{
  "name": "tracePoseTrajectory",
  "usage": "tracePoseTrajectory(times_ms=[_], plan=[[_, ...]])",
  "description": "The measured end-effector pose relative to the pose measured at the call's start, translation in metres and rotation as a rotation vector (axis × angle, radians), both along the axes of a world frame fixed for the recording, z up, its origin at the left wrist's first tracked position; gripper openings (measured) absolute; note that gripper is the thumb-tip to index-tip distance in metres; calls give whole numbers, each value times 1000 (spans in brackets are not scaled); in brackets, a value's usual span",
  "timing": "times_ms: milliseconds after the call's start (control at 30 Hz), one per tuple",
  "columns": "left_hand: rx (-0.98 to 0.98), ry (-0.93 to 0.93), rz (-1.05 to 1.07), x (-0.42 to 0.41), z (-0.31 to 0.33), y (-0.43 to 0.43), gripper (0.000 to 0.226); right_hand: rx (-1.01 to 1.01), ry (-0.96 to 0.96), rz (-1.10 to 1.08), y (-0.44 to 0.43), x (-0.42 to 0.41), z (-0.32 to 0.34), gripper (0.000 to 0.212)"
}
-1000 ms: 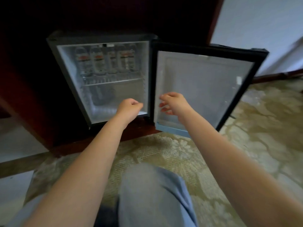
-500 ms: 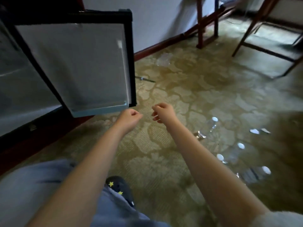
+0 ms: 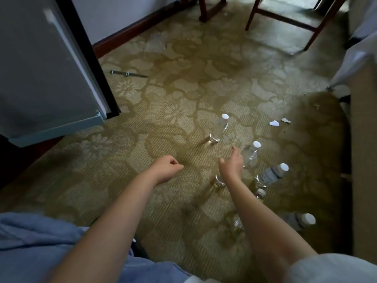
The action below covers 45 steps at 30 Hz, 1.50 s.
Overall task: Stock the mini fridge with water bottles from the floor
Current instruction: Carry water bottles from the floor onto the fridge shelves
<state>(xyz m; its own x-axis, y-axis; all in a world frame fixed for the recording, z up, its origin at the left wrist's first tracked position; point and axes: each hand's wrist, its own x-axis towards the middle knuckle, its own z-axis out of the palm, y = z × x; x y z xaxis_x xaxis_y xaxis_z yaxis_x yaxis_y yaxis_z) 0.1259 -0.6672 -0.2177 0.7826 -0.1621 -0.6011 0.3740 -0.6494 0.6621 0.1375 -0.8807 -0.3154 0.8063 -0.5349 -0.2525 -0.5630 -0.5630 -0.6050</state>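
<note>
Above upright water bottles (image 3: 218,128), right hand (image 3: 231,167) open, left hand (image 3: 166,168) curled

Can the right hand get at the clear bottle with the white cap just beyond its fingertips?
Probably yes. The right hand is open, empty and right beside the clear plastic bottle with the white cap; nothing lies between them. Neighbouring bottles stand apart, leaving room for the fingers.

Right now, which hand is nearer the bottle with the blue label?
Right. The right hand is open just to the left of the blue-labelled bottle, not touching; the left hand is loosely fisted, farther left.
</note>
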Motion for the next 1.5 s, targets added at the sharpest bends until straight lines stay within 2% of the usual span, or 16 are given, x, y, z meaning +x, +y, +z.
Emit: tracePoseTrajectory(times_ms=[100,233,400,600,667,767,933,1033,1133,1233,1333,1400,1500], plan=[[39,-18,-41,1,4,-9,25,-10,124,10,-24,-5,-17,75],[92,-26,-84,1,6,-12,30,85,263,34,-30,-6,-28,41],[114,-29,-104,-2,6,-11,29,130,146,148,-20,-9,-34,25],[136,-53,-99,-5,10,-6,35,358,-35,65,-4,-12,-22,29],[139,-70,-107,-7,13,-4,45,449,-100,99,7,-10,-7,30],[132,-77,-106,-10,16,-2,62,530,-140,280,24,2,22,16],[65,-120,-4,-12,17,7,94,597,-179,550,57,21,73,43],[-20,-132,127,-15,17,17,120,744,-214,639,76,24,95,22],[-92,-127,231,-14,7,29,138,811,-233,667,84,19,102,18],[-30,-132,204,-17,10,24,121,859,-220,621,82,12,98,19],[58,-138,146,-20,5,14,104,897,-218,405,64,5,81,24],[69,-113,107,-22,0,7,97,748,-235,210,43,4,54,23],[114,-98,14,-21,-7,-6,79,483,-136,-97,1,-3,3,25]])
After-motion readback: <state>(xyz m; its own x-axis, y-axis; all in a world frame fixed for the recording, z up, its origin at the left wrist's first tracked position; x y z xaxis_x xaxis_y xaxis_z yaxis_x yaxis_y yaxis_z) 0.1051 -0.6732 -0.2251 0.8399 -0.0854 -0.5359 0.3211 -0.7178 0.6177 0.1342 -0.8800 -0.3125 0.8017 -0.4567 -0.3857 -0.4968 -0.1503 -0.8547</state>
